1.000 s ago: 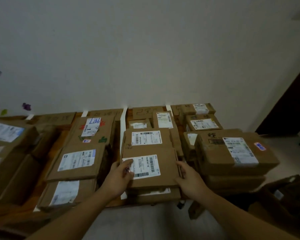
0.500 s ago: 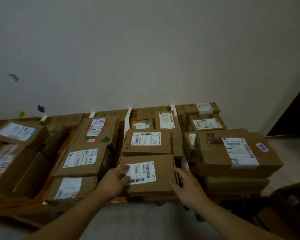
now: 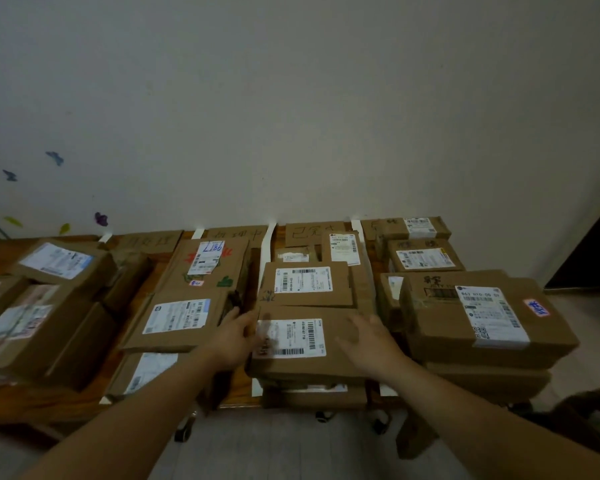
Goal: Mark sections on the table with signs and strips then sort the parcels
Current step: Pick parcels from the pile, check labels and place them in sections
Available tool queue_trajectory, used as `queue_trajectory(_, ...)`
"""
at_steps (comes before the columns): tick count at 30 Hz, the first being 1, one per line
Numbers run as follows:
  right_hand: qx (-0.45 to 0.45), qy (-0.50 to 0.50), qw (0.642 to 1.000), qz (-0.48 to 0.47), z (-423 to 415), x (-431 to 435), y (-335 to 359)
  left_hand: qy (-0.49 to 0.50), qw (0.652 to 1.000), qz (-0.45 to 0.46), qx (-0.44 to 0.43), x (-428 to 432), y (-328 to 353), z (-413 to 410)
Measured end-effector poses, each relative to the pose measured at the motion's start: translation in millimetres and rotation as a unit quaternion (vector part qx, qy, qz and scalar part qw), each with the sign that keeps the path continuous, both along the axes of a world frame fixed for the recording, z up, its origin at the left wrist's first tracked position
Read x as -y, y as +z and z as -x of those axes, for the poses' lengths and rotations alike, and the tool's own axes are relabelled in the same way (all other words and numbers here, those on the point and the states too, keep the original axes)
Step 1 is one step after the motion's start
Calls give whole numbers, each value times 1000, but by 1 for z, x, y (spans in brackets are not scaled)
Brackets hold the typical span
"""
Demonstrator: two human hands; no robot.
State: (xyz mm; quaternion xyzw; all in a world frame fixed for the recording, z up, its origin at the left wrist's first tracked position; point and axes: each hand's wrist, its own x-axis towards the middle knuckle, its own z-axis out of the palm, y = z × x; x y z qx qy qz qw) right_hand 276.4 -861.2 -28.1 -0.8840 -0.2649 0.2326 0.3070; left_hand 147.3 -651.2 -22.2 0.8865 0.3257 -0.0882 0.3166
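Note:
A flat brown parcel [image 3: 298, 337] with a white barcode label lies on top of the front stack in the third section of the wooden table [image 3: 238, 396]. My left hand [image 3: 234, 339] touches its left edge with the fingers stretched out. My right hand [image 3: 368, 341] is spread over its right end, blurred, and grips nothing. White strips [image 3: 267, 251] run front to back between the sections. Cardboard signs [image 3: 314, 233] with handwriting stand along the wall behind them.
Another labelled parcel [image 3: 305, 284] lies just behind. Stacked parcels [image 3: 181, 320] fill the section to the left, and a big box [image 3: 478, 317] tops the stack on the right. More boxes [image 3: 59, 261] sit at far left. A dark box [image 3: 586, 420] stands on the floor at right.
The parcel has been set down on the front stack. Both hands have let go of its sides; the right hand has moved over its top.

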Motion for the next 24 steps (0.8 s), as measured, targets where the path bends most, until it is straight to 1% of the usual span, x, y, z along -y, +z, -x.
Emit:
queue_trajectory(3,36,53,998,-28,6,-28,33,24,999,-28,12,-28,23,23)
queue_trajectory(6,66,111,991,-21,25,-70,59,34,996,-75,28,-69,47,59)
queue_trajectory(8,74,157,985,-15,46,-109,73,60,994,-92,27,-102,61,93)
queue_trajectory(10,88,202,975,-10,74,-154,85,91,991,-90,25,-141,70,136)
queue_trajectory(13,97,262,960,12,128,-225,101,113,987,-112,25,-202,83,212)
queue_trajectory(16,102,299,949,17,182,-295,111,141,981,-132,5,-260,93,288)
queue_trajectory(20,118,332,936,13,248,-381,117,199,975,-101,5,-323,105,374)
queue_trajectory(24,104,358,928,7,294,-456,120,271,958,-90,-6,-381,105,427)
